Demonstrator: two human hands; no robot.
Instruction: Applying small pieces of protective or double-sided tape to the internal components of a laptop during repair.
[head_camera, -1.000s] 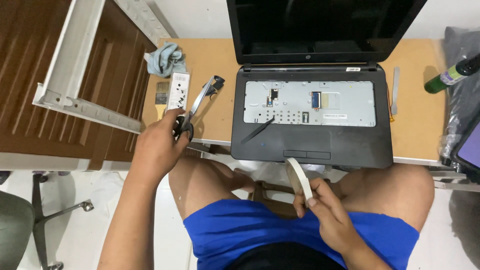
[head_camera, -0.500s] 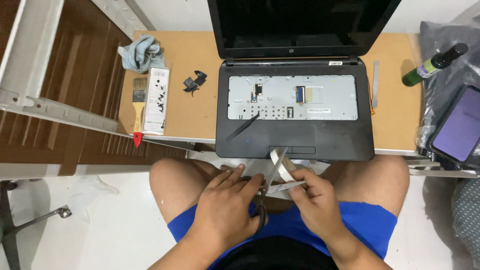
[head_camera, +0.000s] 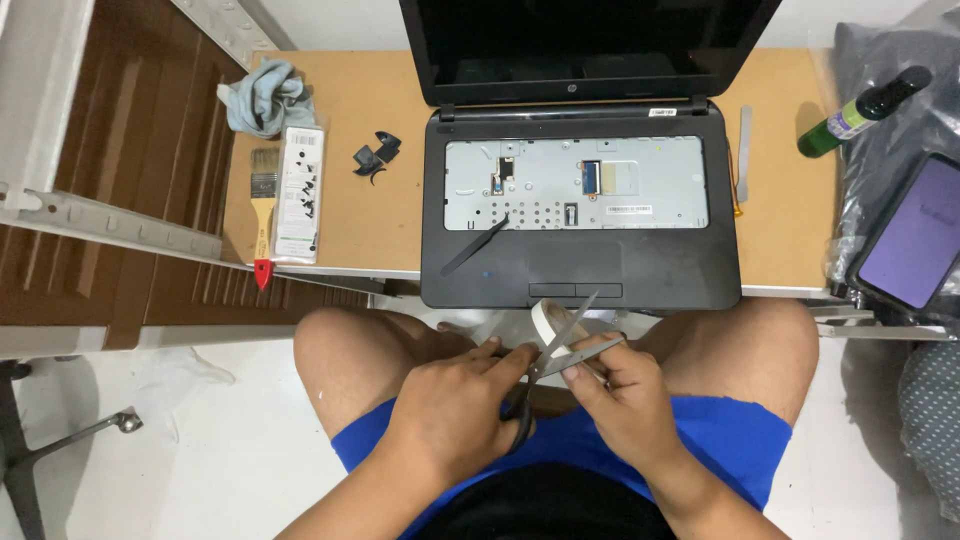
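My left hand grips a pair of scissors over my lap, its blades spread around a strip of tape. My right hand holds a white roll of tape and pinches the strip pulled from it, right next to the blades. Both hands sit just below the front edge of an open black laptop whose keyboard is removed, showing a bare metal plate. A black pair of tweezers lies on the laptop's palm rest.
The laptop rests on a tan board. On its left lie a paintbrush, a white tool strip, a blue-grey cloth and a small black part. A metal pry tool, green bottle and phone are right.
My left hand picked the scissors off the board and brought them down to my lap. The blades now straddle the tape strip that my right hand holds.
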